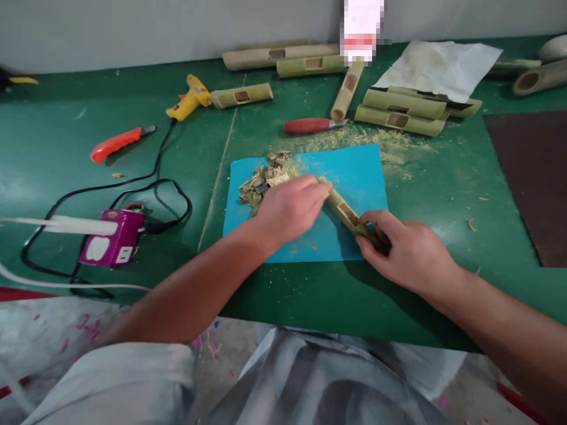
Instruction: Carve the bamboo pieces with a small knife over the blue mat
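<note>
A bamboo tube [340, 204] with a rectangular slot cut in its side lies slantwise between my two hands, over a blue sheet [305, 245]. My right hand [401, 245] grips its near end with thumb and fingers. At the far end, my left hand [295, 203] has its fingers closed around or against the tip; the fingertips are partly hidden. Beside my left hand a heap of dry, crumbled plant flakes [261, 183] rests on the sheet. A knife with a red handle [308, 126] lies beyond the sheet, amid pale dust.
Several slotted bamboo tubes [398, 121] line the back of the green table [283, 301], some beneath a white paper [436, 68]. On the left are a yellow glue gun [192, 100], an orange cutter [119, 143], a purple power socket [113, 239] and looping cords. A dark brown mat [531, 183] lies right.
</note>
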Tool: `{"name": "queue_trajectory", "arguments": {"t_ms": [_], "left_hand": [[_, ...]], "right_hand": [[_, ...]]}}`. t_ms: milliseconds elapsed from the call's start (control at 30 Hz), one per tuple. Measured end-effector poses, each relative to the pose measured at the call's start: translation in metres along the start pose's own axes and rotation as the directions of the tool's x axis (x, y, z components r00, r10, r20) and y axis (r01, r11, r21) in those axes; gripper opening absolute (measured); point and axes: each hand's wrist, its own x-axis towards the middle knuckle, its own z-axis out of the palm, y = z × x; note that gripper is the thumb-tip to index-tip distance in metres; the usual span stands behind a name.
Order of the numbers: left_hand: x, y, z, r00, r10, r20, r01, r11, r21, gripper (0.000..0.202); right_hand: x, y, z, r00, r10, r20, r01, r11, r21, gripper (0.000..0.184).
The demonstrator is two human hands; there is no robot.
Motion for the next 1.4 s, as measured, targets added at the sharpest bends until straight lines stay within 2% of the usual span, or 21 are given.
{"name": "queue_trajectory", "arguments": {"t_ms": [67,167,233,367,467,567,667,733,833,967,1133,1233,1400], "left_hand": [[-0.001,0.002,0.0,1.0,0.002,0.001,-0.002,0.999,0.033,0.036],[-0.003,0.007,0.0,0.996,0.074,0.054,-0.073,0.997,-0.019,0.035],[-0.004,0.007,0.0,0.996,0.089,0.024,-0.088,0.994,-0.065,0.033],[-0.002,-0.001,-0.001,0.996,0.048,-0.081,-0.053,0.996,-0.067,0.029],[0.002,-0.009,0.001,0.994,-0.039,-0.104,0.038,0.999,-0.011,0.029],[0.003,-0.009,0.005,0.995,-0.066,-0.072,0.065,0.998,-0.01,0.028],[0.002,-0.003,0.007,1.0,0.025,0.016,-0.024,0.997,-0.075,0.031],[0.002,0.0,0.007,0.998,0.046,0.047,-0.042,0.996,-0.077,0.033],[0.002,0.001,0.005,1.0,-0.001,0.007,0.001,1.0,0.005,0.036],[0.002,0.006,0.006,0.996,0.073,0.057,-0.074,0.997,0.013,0.036],[0.002,0.019,0.007,0.996,0.077,0.037,-0.079,0.996,0.048,0.037],[0.001,0.019,0.005,0.994,0.106,0.038,-0.108,0.993,0.054,0.035],[0.005,0.002,0.005,0.998,-0.005,-0.067,0.009,0.998,0.058,0.029]], "right_hand": [[0.0,0.0,0.0,1.0,-0.002,0.001,0.002,1.0,-0.003,0.031],[0.001,0.002,0.0,1.0,-0.005,0.001,0.005,1.0,-0.006,0.032],[0.002,0.002,0.001,1.0,-0.003,-0.005,0.002,1.0,-0.006,0.032],[0.002,0.002,0.001,1.0,-0.012,-0.024,0.012,1.0,-0.016,0.032],[0.001,0.002,0.0,0.999,-0.015,-0.037,0.014,0.999,-0.033,0.031],[0.001,0.003,-0.001,0.999,-0.004,-0.036,0.002,0.999,-0.045,0.031],[0.002,0.003,-0.001,0.999,0.031,-0.011,-0.031,0.999,-0.031,0.033],[0.002,0.004,-0.001,0.998,0.057,0.012,-0.057,0.998,-0.02,0.033],[0.002,0.004,0.0,0.996,0.087,0.023,-0.086,0.996,-0.026,0.033],[0.002,0.004,0.0,0.994,0.096,0.042,-0.095,0.995,-0.032,0.034],[0.004,0.002,0.001,0.993,0.114,0.042,-0.112,0.992,-0.049,0.033],[0.004,0.0,0.001,0.992,0.119,0.037,-0.116,0.991,-0.067,0.03],[0.002,-0.001,0.001,0.997,0.074,0.003,-0.074,0.997,-0.038,0.042]]}}
